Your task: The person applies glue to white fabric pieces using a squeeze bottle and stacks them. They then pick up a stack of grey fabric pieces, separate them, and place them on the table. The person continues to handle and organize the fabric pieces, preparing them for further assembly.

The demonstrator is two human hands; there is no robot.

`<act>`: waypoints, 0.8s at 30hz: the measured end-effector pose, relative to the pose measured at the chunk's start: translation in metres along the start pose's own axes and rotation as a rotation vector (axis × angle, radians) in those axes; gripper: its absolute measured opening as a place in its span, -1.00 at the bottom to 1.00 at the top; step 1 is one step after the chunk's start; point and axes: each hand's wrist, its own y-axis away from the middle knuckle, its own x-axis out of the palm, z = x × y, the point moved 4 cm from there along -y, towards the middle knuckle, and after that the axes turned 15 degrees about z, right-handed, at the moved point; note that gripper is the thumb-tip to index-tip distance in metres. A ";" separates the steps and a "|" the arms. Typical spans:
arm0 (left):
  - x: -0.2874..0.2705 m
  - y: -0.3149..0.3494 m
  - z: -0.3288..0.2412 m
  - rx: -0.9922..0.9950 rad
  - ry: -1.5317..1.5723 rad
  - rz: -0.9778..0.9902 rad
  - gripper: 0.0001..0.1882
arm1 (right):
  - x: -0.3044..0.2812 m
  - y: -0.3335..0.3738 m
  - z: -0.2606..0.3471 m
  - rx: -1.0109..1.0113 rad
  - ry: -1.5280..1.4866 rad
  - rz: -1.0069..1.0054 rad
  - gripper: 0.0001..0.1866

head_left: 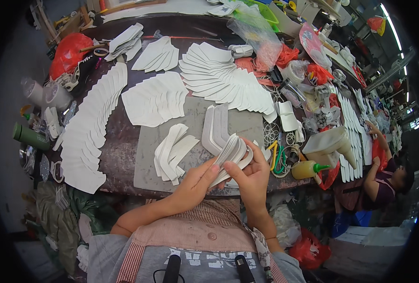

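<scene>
Close to my body, my left hand [196,185] and my right hand [251,175] are closed on a stack of white curved cut pieces [231,152]. The thumbs press on the near side of the stack, and its upper ends fan slightly apart. Just beyond it, L-shaped grey-white pieces [211,127] lie on a grey mat [146,158]. To their left is a loose pile of white angled strips [169,153]. Farther off, overlapping white panels spread in a fan [209,70], a shorter row [155,99] and a long curved row [89,132].
A yellow bottle with a green tip [308,170] stands at the right edge, near scissors with green and yellow handles [278,158] and tangled cord. A beige container [322,144] is beyond. At far right a co-worker [389,177] reaches toward more white panels. A green bottle [30,137] lies left.
</scene>
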 end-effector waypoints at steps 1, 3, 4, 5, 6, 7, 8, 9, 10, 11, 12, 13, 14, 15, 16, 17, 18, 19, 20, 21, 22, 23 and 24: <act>-0.001 0.001 0.003 -0.012 0.002 0.002 -0.48 | 0.000 0.001 -0.001 0.004 -0.002 0.003 -0.36; -0.005 0.002 0.009 -0.038 0.006 0.006 -0.49 | 0.001 0.002 -0.002 0.012 -0.007 0.008 -0.37; -0.005 0.003 0.009 -0.026 0.023 0.003 -0.49 | 0.002 0.002 -0.002 0.015 -0.014 0.003 -0.37; -0.005 0.003 0.009 -0.014 0.041 -0.001 -0.49 | 0.004 0.002 -0.001 0.017 -0.022 -0.002 -0.37; -0.005 0.003 0.007 0.001 0.056 -0.003 -0.50 | 0.005 0.002 0.000 0.017 -0.029 -0.008 -0.37; -0.004 0.003 0.006 -0.002 0.093 0.003 -0.50 | 0.005 0.002 0.001 0.008 0.005 -0.014 -0.37; -0.004 0.004 0.005 -0.004 0.130 0.008 -0.50 | 0.006 0.003 0.002 -0.001 0.038 -0.021 -0.37; -0.003 0.004 0.005 -0.008 0.168 0.018 -0.51 | 0.006 0.004 0.003 -0.010 0.073 -0.032 -0.37; -0.004 0.004 0.005 0.017 0.072 -0.025 -0.51 | 0.007 0.005 0.004 0.012 0.081 -0.065 -0.36; -0.004 0.005 0.008 0.043 -0.024 -0.067 -0.52 | 0.010 0.007 0.004 0.034 0.090 -0.098 -0.36; -0.002 0.008 0.012 0.066 -0.116 -0.107 -0.52 | 0.012 0.010 0.001 0.062 0.100 -0.134 -0.36; -0.001 0.010 0.017 0.029 -0.163 -0.085 -0.53 | 0.013 0.013 0.000 -0.040 0.365 -0.107 -0.36; -0.004 0.016 0.024 -0.006 -0.211 -0.063 -0.53 | 0.013 0.019 -0.009 -0.137 0.631 -0.076 -0.37; -0.007 0.021 0.032 -0.038 -0.262 -0.038 -0.54 | 0.017 0.026 -0.016 -0.234 0.899 -0.043 -0.38; -0.013 0.026 0.041 -0.003 -0.253 -0.102 -0.55 | 0.019 0.034 -0.026 -0.087 0.724 0.027 -0.43; -0.018 0.034 0.048 -0.039 -0.106 -0.136 -0.55 | 0.017 0.035 -0.025 -0.117 0.755 0.064 -0.43; -0.024 0.042 0.052 -0.076 0.036 -0.175 -0.55 | 0.014 0.035 -0.023 -0.150 0.783 0.105 -0.43; -0.031 0.049 0.054 -0.111 0.178 -0.221 -0.55 | 0.009 0.034 -0.021 -0.187 0.809 0.155 -0.43; -0.039 0.054 0.043 -0.044 0.084 -0.292 -0.55 | -0.008 0.029 -0.017 -0.034 0.649 0.144 -0.40; -0.045 0.061 0.028 0.028 -0.014 -0.368 -0.55 | -0.026 0.025 -0.014 0.111 0.490 0.115 -0.36; -0.050 0.065 0.011 0.093 -0.109 -0.427 -0.55 | -0.042 0.014 0.002 0.179 0.356 0.078 -0.33; -0.056 0.068 0.001 0.127 -0.147 -0.521 -0.56 | -0.066 0.000 0.006 0.114 0.538 0.072 -0.30; -0.059 0.067 -0.008 0.136 -0.167 -0.535 -0.56 | -0.089 -0.007 0.001 0.049 0.722 0.058 -0.27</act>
